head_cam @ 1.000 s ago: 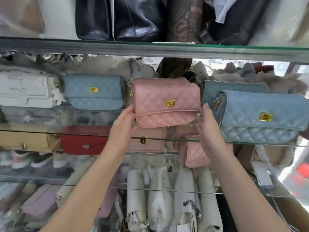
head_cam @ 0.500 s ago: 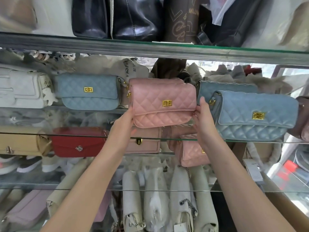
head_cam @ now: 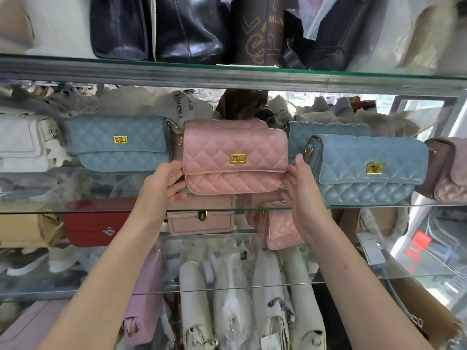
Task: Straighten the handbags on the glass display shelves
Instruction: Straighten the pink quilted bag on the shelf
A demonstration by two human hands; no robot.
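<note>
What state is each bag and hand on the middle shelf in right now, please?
pink bag, upright, clasp shut, held at both ends
left hand, grips its left end
right hand, grips its right end
left blue bag, upright, clasp shut
right blue bag, upright, clasp shut

pink handbag (head_cam: 235, 157): soft pink, diamond quilting, gold clasp
left blue handbag (head_cam: 118, 144): dusty blue, diamond quilting, gold clasp
right blue handbag (head_cam: 366, 168): light blue, diamond quilting, gold clasp
white bag (head_cam: 22, 142): white, faint quilting
red bag (head_cam: 96, 222): plain red, silver clasp
black bags (head_cam: 156, 26): glossy black
brown bag (head_cam: 260, 34): dark brown, gold lettering
tan bag (head_cam: 22, 229): plain tan
lilac bag (head_cam: 144, 294): plain lilac
flat pink bag (head_cam: 202, 221): pale pink, gold clasp
</note>
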